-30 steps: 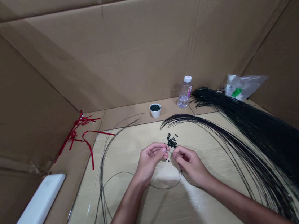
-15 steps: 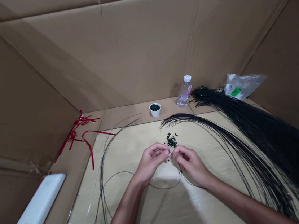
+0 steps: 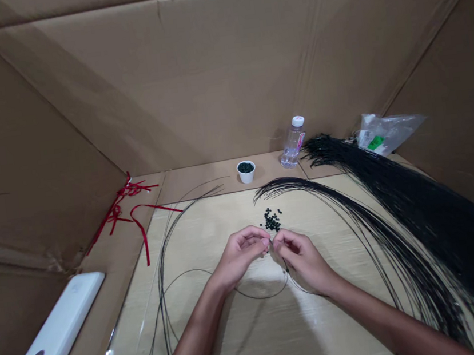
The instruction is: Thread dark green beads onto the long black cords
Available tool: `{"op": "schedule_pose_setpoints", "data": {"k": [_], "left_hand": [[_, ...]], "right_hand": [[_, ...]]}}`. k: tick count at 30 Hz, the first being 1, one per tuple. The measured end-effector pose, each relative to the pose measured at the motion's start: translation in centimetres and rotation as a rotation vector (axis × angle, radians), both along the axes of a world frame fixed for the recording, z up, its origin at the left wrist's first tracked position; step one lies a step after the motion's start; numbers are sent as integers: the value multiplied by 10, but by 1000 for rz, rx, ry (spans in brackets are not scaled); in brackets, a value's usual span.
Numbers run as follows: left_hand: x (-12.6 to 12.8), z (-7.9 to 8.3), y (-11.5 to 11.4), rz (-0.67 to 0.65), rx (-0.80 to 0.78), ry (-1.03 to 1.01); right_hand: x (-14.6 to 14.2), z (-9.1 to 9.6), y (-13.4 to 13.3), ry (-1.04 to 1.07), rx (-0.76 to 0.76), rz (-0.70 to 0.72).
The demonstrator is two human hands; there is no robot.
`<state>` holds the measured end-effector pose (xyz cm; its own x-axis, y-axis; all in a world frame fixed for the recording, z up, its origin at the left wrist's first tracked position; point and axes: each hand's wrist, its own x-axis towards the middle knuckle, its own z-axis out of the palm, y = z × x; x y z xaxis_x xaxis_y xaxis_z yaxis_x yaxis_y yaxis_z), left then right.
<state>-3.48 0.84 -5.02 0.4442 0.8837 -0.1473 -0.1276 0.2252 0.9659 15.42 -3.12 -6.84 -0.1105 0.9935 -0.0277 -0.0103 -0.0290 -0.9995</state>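
Here, a person's left hand (image 3: 240, 257) and right hand (image 3: 303, 261) meet above a pale worktop (image 3: 209, 232), their fingers (image 3: 264, 242) pinching a thin black strand (image 3: 260, 297) that loops below them, just beside a small scatter of black beads (image 3: 272, 221).

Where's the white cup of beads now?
In the head view, the small white cup stands on the far cardboard strip, just left of the plastic water bottle, beyond the loose dark beads.

Red ribbon (image 3: 114, 213), white power bank (image 3: 59, 327), water bottle (image 3: 293, 145)
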Motion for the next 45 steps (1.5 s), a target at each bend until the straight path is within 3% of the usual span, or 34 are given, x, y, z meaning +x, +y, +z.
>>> {"op": "schedule_pose_setpoints", "data": {"k": [12,20,29,39,45], "left_hand": [[0,6,0,-60,26,34],[-2,0,-1,-75,12,31],[4,9,-2,-2,25,32],[3,3,-1,-20,24,66],[4,2,1,98,20,55]], "right_hand": [[1,4,0,-23,28,0],[0,3,-1,2,11,-4],[0,-1,-1,-2,43,-27],[-1,4,-4,-55,70,-7],[2,5,-3,-70,107,31]]}}
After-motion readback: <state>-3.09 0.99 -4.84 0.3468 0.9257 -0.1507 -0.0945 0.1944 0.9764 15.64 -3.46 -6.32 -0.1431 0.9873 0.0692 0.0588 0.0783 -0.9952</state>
